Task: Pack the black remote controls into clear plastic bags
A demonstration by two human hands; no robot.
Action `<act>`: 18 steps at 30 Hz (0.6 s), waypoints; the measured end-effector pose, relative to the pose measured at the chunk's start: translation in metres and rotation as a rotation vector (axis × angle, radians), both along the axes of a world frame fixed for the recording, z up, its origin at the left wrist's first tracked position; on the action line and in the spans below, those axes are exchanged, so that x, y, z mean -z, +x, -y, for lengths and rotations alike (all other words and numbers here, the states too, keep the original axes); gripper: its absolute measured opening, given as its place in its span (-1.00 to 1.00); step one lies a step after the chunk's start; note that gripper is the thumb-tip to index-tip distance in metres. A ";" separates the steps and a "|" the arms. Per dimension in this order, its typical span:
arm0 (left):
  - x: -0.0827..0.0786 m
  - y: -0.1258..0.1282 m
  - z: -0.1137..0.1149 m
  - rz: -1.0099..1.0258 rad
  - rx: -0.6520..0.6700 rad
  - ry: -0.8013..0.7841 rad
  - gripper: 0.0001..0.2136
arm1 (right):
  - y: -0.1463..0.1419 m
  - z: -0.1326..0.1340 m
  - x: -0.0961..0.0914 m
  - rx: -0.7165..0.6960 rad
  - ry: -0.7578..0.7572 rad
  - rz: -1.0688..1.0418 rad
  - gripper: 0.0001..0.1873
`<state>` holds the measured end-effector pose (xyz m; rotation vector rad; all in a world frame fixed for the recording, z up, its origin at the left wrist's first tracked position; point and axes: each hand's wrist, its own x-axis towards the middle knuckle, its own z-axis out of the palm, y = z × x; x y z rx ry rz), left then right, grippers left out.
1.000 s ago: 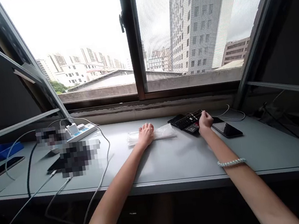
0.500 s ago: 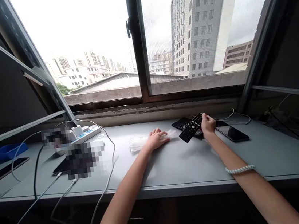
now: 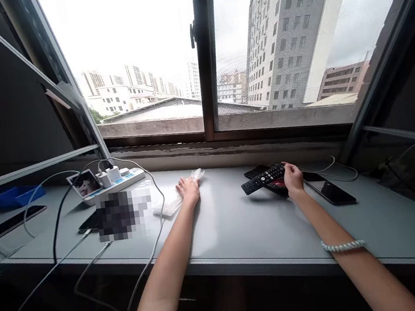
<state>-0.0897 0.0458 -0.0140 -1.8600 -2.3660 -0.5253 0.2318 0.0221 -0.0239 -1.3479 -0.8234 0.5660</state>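
Here the left hand (image 3: 188, 188) lies on a clear crinkled plastic bag (image 3: 168, 207) at the middle-left of the grey tabletop (image 3: 239, 222), fingers curled shut over it. One end of the bag pokes up past the fingertips, and the rest trails under the wrist toward a white power strip (image 3: 122, 179). The right hand (image 3: 294, 180) grips one end of a long black remote control (image 3: 262, 179), whose free end points left, away from the fingers. A black smartphone (image 3: 330, 193) lies flat just right of that hand.
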 end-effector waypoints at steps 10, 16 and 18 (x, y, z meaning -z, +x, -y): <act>-0.009 -0.003 -0.002 0.036 -0.071 0.098 -0.55 | -0.003 -0.004 -0.002 -0.054 -0.034 -0.114 -0.56; -0.011 -0.004 -0.002 -0.016 -0.017 0.069 -0.69 | -0.006 0.000 -0.009 -0.047 -0.064 -0.155 -0.61; -0.011 -0.007 -0.003 0.023 -0.016 0.119 -0.73 | -0.007 0.000 -0.011 -0.053 -0.069 -0.160 -0.62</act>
